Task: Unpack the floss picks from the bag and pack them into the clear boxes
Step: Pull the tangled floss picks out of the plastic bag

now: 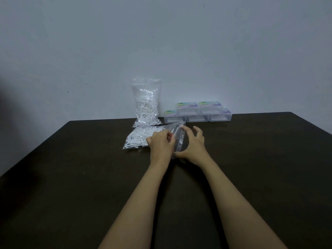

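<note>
The fingers point(170, 139) of the left hand point(159, 141) curl in a pinch on the mouth of the flat-lying bag point(180, 139); the right hand point(195, 146) spans that mouth, gripping it — thumb at the near corner, forefinger at the far. Both forearms stretch forward over the tabletop point(71, 177). Floss picks point(138, 139) fill the bag's left end.

Dark brown matte table point(75, 177), wide, filling the lower half of the view. Behind the table, a plain wall point(161, 42), painted pale grey-blue, dotted with a few tiny dark specks above the table's far left corner. Left of the table, a dark blurred patch point(7, 114) against the wall; too vague to name. Dim, even, cool light; wall much paler than the table.
</note>
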{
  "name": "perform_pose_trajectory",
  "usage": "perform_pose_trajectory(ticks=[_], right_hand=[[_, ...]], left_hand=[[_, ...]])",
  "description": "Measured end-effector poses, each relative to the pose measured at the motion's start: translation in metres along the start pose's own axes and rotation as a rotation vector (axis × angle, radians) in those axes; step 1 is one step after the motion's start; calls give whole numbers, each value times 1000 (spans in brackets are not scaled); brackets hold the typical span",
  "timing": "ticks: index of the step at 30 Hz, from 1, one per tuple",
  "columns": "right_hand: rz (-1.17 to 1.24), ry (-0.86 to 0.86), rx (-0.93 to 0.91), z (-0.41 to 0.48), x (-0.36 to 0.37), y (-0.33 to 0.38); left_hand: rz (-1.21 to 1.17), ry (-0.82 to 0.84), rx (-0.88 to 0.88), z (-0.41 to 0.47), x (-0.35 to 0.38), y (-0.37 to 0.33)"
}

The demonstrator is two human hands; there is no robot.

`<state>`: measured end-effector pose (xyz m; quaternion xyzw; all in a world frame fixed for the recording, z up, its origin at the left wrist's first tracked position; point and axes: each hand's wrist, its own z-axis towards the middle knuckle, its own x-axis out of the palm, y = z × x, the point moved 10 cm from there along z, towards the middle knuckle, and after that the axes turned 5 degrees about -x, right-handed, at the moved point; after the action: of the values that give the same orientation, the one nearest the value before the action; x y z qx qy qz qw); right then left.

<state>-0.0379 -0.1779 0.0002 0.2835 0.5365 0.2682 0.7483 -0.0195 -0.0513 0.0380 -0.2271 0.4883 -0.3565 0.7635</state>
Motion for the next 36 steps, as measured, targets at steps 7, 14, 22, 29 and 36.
perform_pose_trajectory(ticks=[7, 14, 22, 29, 36], right_hand=[[-9, 11, 20, -1, -1, -1], [53, -7, 28, -2, -6, -2], [69, -6, 34, -2, -5, -2], [99, -56, 5, 0, -4, 0], [89, -40, 11, 0, -1, -3]], left_hand=[[-18, -7, -21, 1, 0, 1], [37, -98, 56, 1, -12, -8], [130, -246, 235, -5, -21, -24], [206, -339, 369, -9, -25, -33], [63, -102, 121, 2, -12, -8]])
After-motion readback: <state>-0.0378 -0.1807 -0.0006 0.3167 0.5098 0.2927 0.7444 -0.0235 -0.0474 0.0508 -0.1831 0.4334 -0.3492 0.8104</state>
